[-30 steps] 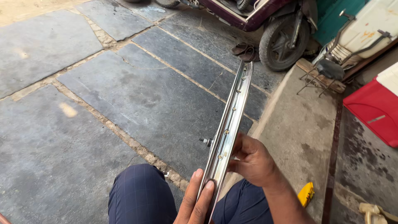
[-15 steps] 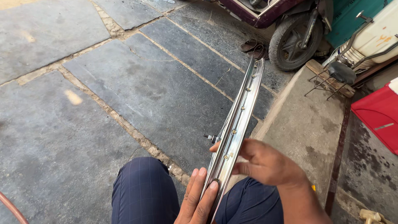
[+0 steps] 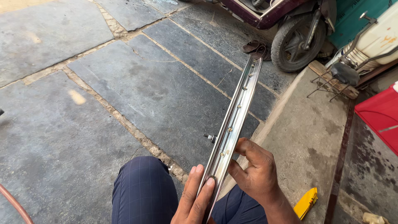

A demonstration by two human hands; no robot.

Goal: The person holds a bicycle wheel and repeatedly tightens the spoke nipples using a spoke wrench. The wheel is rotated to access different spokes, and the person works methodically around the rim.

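Between my knees, I hold the wheel rim (image 3: 234, 124) edge-on, its far end out over the stone floor (image 3: 124, 83). My left hand (image 3: 195, 201) presses flat on the near edge, fingers (image 3: 206, 193) straight, not wrapped; my right hand (image 3: 257, 174) pinches the rim's side. With so light a hold, I judge the rim could twist, slide off, and hit the stone.

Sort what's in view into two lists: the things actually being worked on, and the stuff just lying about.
In hand:
- metal wheel rim, seen edge-on
- left hand, fingers flat against the rim's near end
- right hand, gripping the rim's side
- small bolt sticking out of the rim

Lying about:
- scooter wheel
- sandals
- yellow object
- red container
- wire stand
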